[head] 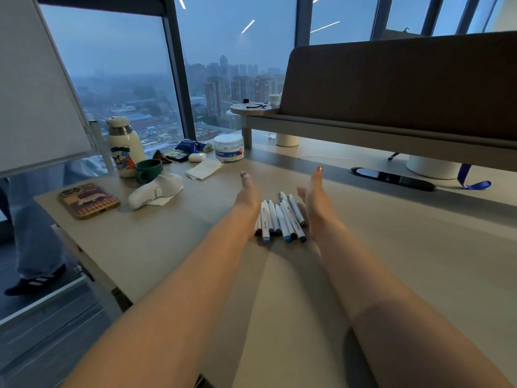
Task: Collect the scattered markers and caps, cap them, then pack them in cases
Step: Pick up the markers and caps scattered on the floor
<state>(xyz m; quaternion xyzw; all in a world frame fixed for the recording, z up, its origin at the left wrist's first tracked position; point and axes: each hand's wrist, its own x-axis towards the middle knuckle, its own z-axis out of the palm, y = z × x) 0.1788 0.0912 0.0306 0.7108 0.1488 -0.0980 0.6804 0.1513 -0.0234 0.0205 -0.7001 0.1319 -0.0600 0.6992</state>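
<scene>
Markers (279, 219) are lying bundled on desk (391, 247), long axes running away from person, blue ends nearest. L hand (249, 194) is flanking bundle's left, R hand (314, 197) its right. Both fingers straight, gripping nothing, approx. equally near.

The word "marker" printed along two white marker barrels (265, 219).

Office corner at dusk. Tall windows (117, 65) with dark frames (179, 79) look over a hazy city of tower blocks in blue-grey light. Strip-light reflections (248, 26) streak the glass. A pale desk (419, 247) carries a raised shelf (335, 130) backed by a brown divider (405, 85). At left is a white panel (33, 93) above grey floor (42, 331).
</scene>
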